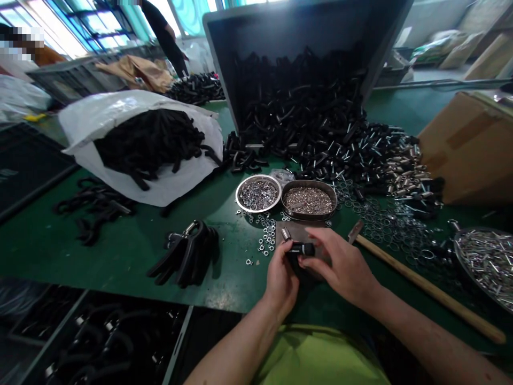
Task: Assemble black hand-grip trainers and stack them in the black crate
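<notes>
My left hand [282, 280] is closed around a black handle-like part [301, 248], its thumb pressed on it. A small ribbed metal piece [286, 233] sticks up beside that thumb; I cannot tell whether it is joined to the part. My right hand [347, 264] curves around the part's right end, thumb and fingers spread apart with a gap between them. Under both hands lies a flat metal plate [282, 227]. Just beyond it stand a round metal bowl [238, 195] of small metal pieces and an oval tin [308, 216] of tiny metal bits.
A wooden-handled hammer [428, 289] lies right of my hands. Loose nuts [266, 240] and wire rings [385, 224] are scattered around. Black handles [186, 254] lie left. Behind are a white sack [80, 120], a tipped grey bin [218, 59] and a cardboard box [468, 149]. People stand at back left.
</notes>
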A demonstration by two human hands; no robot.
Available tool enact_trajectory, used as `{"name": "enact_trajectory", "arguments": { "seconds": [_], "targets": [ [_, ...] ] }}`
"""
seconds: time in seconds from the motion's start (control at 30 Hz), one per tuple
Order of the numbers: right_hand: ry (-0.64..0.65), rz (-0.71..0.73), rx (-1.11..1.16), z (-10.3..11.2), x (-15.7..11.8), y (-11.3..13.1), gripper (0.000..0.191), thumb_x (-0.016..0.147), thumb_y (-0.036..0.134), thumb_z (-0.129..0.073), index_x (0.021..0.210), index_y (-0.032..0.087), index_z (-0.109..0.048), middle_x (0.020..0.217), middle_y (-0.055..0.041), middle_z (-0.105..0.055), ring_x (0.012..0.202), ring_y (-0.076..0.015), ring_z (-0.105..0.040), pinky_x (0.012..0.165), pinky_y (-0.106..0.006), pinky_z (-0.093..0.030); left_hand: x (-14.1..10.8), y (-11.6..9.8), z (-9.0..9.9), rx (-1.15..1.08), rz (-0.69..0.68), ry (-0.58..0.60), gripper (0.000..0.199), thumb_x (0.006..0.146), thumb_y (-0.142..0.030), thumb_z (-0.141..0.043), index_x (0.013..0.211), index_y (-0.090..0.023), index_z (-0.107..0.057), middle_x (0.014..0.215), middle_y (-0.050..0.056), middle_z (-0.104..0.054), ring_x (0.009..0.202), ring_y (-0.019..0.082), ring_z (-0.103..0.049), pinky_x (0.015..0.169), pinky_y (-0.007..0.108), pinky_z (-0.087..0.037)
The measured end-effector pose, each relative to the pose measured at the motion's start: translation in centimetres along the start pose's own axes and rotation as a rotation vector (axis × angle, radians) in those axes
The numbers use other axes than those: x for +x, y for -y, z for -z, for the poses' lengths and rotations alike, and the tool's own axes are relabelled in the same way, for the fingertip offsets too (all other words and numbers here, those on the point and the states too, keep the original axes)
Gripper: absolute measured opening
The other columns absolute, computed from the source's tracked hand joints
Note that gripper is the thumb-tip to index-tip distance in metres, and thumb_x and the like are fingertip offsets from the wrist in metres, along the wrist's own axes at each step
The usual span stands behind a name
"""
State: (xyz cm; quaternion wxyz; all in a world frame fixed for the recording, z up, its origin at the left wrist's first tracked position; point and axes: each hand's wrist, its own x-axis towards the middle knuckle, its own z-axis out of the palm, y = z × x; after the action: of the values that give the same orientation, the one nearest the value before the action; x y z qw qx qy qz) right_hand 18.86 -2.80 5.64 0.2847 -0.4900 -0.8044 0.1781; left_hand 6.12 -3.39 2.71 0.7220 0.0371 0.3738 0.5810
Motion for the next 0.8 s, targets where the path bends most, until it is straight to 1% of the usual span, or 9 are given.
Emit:
{"name": "enact_trajectory", "arguments": {
  "seconds": [0.07, 0.17, 0.2, 0.3, 0.37, 0.47, 0.57, 0.63, 0.8],
  "targets": [
    [-0.007, 0.074, 0.047, -0.1, 0.0, 0.0, 0.029, 0.093, 0.029, -0.040, 0.113, 0.020, -0.057, 0.101, -0.0105, -0.067, 0.088, -0.0218, -0.063, 0.075, -0.035, -0.049, 0.2, 0.1, 0.4, 0.065, -0.059, 0.044, 0.012, 0.070, -0.025, -0.063, 0.070, -0.015, -0.056, 0.063, -0.004, -0.053, 0.055, 0.008, -0.045, 0.055, 0.020, -0.036],
    [0.068, -0.138, 0.117, -0.3, -0.2, -0.1, 0.033, 0.097, 0.029, -0.029, 0.115, 0.019, -0.054, 0.069, -0.0033, -0.066, 0.062, -0.0176, -0.063, 0.058, -0.030, -0.050, 0.3, 0.2, 0.9, 0.187, -0.112, 0.112, 0.011, 0.075, -0.025, -0.059, 0.071, -0.015, -0.056, 0.064, -0.004, -0.051, 0.056, 0.008, -0.044, 0.055, 0.021, -0.036],
    [0.077, -0.171, 0.117, -0.4, -0.2, -0.1, 0.032, 0.096, 0.031, -0.032, 0.117, 0.018, -0.052, 0.068, -0.0028, -0.065, 0.061, -0.0176, -0.063, 0.057, -0.030, -0.050, 0.3, 0.1, 0.9, 0.202, -0.122, 0.113, 0.011, 0.076, -0.025, -0.059, 0.073, -0.015, -0.057, 0.066, -0.003, -0.052, 0.058, 0.008, -0.045, 0.056, 0.021, -0.036],
    [0.039, 0.007, 0.041, -0.5, -0.3, 0.1, 0.031, 0.091, 0.032, -0.043, 0.119, 0.020, -0.052, 0.095, -0.0091, -0.067, 0.087, -0.0230, -0.064, 0.076, -0.038, -0.051, 0.4, -0.2, 1.0, 0.206, -0.186, 0.095, 0.010, 0.076, -0.025, -0.059, 0.074, -0.015, -0.056, 0.070, -0.003, -0.053, 0.063, 0.009, -0.046, 0.058, 0.020, -0.037],
    [0.025, 0.022, 0.059, -0.6, -0.2, 0.1, 0.029, 0.091, 0.029, -0.040, 0.115, 0.022, -0.055, 0.101, -0.0095, -0.066, 0.091, -0.0234, -0.063, 0.078, -0.038, -0.051, 0.4, -0.4, 1.1, 0.240, -0.205, 0.108, 0.010, 0.076, -0.025, -0.058, 0.073, -0.016, -0.055, 0.069, -0.004, -0.051, 0.061, 0.008, -0.045, 0.057, 0.020, -0.036],
    [0.065, -0.233, 0.209, -0.7, 0.0, 0.1, 0.028, 0.091, 0.029, -0.040, 0.115, 0.022, -0.053, 0.085, -0.0053, -0.068, 0.071, -0.0193, -0.064, 0.062, -0.032, -0.051, 0.6, -0.6, 1.3, 0.329, -0.210, 0.139, 0.012, 0.080, -0.027, -0.055, 0.074, -0.016, -0.054, 0.067, -0.004, -0.049, 0.059, 0.008, -0.043, 0.057, 0.021, -0.035],
    [0.038, -0.298, 0.351, -0.9, 0.2, 0.3, 0.027, 0.083, 0.032, -0.055, 0.109, 0.023, -0.056, 0.094, -0.0057, -0.067, 0.082, -0.0209, -0.063, 0.070, -0.033, -0.051, 0.6, -0.9, 1.2, 0.441, -0.244, 0.161, 0.012, 0.082, -0.028, -0.052, 0.079, -0.017, -0.054, 0.070, -0.003, -0.050, 0.062, 0.009, -0.045, 0.059, 0.021, -0.037],
    [0.023, -0.396, 0.574, -1.5, 0.4, 0.6, 0.025, 0.082, 0.036, -0.057, 0.104, 0.024, -0.057, 0.090, -0.0047, -0.065, 0.076, -0.0193, -0.062, 0.065, -0.032, -0.051, 0.5, -1.2, 1.1, 0.562, -0.261, 0.153, 0.014, 0.084, -0.031, -0.050, 0.088, -0.018, -0.053, 0.075, -0.002, -0.053, 0.066, 0.011, -0.049, 0.063, 0.023, -0.039],
    [-0.074, -0.852, 1.264, -3.9, 0.9, 1.2, 0.036, 0.079, 0.052, -0.057, 0.097, 0.023, -0.048, 0.061, 0.0054, -0.050, 0.046, -0.0106, -0.048, 0.037, -0.021, -0.037, 0.2, -1.6, 0.7, 1.025, -0.537, -0.070, 0.047, 0.071, -0.037, -0.069, 0.106, -0.020, -0.043, 0.105, 0.005, -0.057, 0.098, 0.019, -0.054, 0.087, 0.032, -0.041]
  ]
}}
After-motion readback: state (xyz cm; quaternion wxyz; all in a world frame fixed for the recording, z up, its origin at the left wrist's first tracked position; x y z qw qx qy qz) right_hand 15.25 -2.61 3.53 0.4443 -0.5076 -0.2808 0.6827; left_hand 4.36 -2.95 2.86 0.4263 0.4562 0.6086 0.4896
